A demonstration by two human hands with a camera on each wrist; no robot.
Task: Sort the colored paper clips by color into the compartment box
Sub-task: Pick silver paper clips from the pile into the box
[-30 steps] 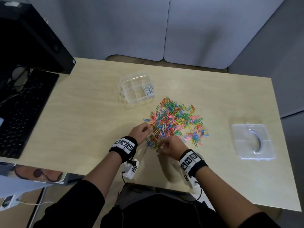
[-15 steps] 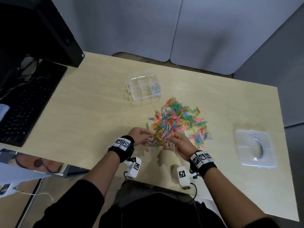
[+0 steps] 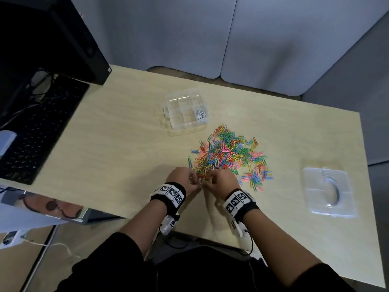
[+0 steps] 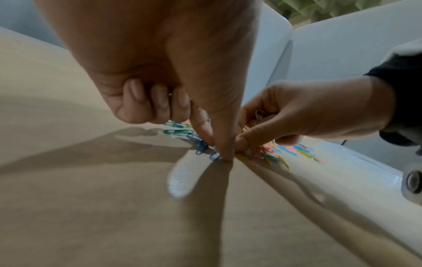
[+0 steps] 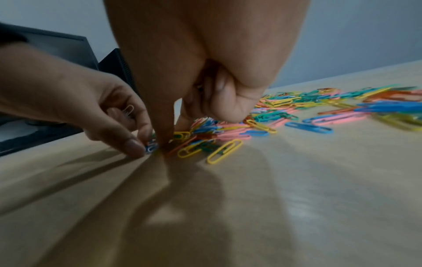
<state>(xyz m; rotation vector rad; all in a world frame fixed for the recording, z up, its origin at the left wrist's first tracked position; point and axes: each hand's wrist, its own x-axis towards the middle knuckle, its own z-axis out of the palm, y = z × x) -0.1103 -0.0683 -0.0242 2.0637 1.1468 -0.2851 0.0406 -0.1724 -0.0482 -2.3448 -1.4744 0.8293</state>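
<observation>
A heap of colored paper clips (image 3: 229,154) lies mid-table. Both hands work at its near-left edge, almost touching. My left hand (image 3: 196,180) pinches thumb and forefinger down among blue clips (image 4: 200,147), and a white clip (image 5: 129,109) sticks out of its curled fingers. My right hand (image 3: 208,180) pinches at the heap's edge beside yellow clips (image 5: 224,150), and its curled fingers hold pale clips (image 4: 259,114). The clear compartment box (image 3: 174,123) stands beyond the heap, with white clips (image 3: 201,114) in its near-right cell. What each pinch holds is hidden.
The box's clear lid (image 3: 328,192) lies flat at the right. A black keyboard (image 3: 35,131) and a black computer case (image 3: 63,39) fill the left side. Grey partition panels (image 3: 231,39) close off the back of the table.
The two hands have drawn together at the heap's near edge. My right hand, turned up half a second ago, now points its fingers down into the clips.
</observation>
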